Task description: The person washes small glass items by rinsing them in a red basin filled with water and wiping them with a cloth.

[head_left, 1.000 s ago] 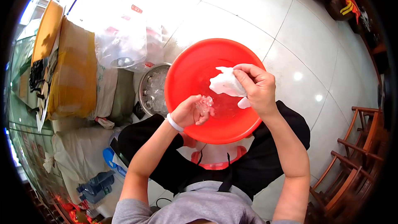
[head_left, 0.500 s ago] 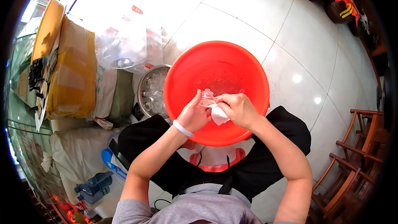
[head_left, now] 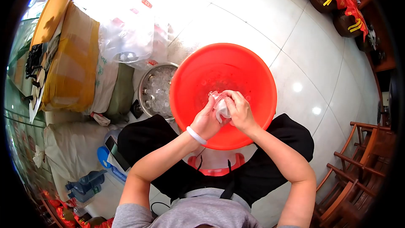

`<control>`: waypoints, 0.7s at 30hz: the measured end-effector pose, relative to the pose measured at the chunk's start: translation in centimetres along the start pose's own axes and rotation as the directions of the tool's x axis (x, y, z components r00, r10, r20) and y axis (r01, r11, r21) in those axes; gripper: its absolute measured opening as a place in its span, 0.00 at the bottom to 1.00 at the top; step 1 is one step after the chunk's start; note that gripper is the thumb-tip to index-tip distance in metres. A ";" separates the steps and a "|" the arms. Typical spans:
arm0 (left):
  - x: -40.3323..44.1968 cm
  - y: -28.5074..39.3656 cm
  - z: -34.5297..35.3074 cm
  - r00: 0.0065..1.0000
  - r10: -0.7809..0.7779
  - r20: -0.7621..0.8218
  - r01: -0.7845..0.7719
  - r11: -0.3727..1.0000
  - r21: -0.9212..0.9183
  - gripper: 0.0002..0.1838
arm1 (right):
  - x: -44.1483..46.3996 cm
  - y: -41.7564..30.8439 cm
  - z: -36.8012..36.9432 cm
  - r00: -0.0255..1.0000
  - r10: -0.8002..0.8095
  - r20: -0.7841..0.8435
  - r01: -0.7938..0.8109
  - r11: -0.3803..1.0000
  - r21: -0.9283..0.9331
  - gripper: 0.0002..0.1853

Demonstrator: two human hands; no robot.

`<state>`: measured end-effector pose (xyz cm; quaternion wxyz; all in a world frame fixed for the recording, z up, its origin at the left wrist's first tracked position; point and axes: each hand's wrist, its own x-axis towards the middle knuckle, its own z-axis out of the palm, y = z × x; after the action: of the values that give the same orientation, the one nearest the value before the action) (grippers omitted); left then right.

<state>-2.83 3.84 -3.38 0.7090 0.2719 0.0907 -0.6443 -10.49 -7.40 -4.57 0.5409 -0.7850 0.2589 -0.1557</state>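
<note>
Over the large red tub, my left hand is closed around a small clear bottle. My right hand presses a white cloth against that bottle; the cloth could also be tissue. Fingers and cloth cover most of the bottle, and only its top end shows. Low inside the tub, some clear items are too indistinct to make out. A steel basin holding several clear glass bottles stands just left of the tub.
Clear plastic bags lie beyond the basin. Sacks and a taped carton line the left side. Dark jars with red cloth stand at far right, above a wooden chair. A phone lies by my left knee.
My right hand has shifted over the bottle, bringing the cloth up around it. The bottle has tilted and shows less. The whole view has shifted slightly.
</note>
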 end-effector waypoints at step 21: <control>-8.0 19.6 -5.5 0.915 0.339 -0.219 -0.040 0.616 0.787 0.12 | 7.6 -3.6 -0.2 0.886 0.227 0.405 -0.419 0.768 0.485 0.19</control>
<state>16.00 14.01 1.10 0.5626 0.6642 -0.0983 -0.4824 -3.52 -10.91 -1.37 0.8001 -0.5486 0.2426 0.0025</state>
